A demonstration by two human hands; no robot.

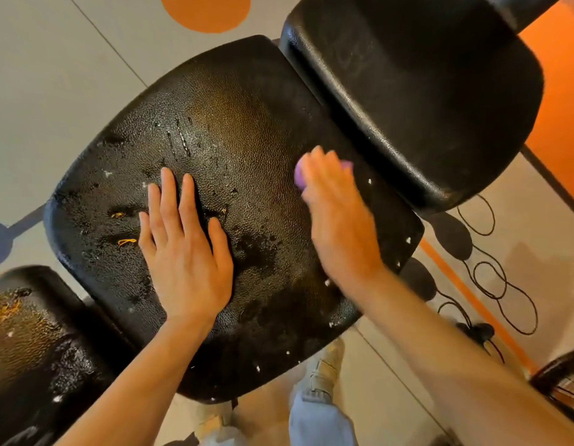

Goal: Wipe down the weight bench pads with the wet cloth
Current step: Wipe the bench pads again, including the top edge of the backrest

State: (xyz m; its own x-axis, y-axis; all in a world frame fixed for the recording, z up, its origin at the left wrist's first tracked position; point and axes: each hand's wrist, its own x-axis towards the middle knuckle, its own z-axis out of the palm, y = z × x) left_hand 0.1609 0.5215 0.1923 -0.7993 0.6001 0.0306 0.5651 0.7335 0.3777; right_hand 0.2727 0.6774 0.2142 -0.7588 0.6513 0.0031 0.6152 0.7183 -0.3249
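A worn black seat pad (pixel 247 130) fills the middle of the head view, wet and shiny, with cracks showing orange foam on its left side. My left hand (pixel 182 252) rests flat on the pad, fingers straight and spread. My right hand (pixel 337 214), motion-blurred, presses a purple cloth (pixel 300 178) onto the pad's right part; only a bit of cloth shows under the fingers. A second black back pad (pixel 424 91) rises at the upper right, right beside my right hand.
Another cracked black pad (pixel 31 342) lies at the lower left. Black cables (pixel 491 278) coil on the floor at the right beside an orange stripe. My legs and shoes (pixel 324 375) stand under the seat's near edge. An orange wall panel is at the far right.
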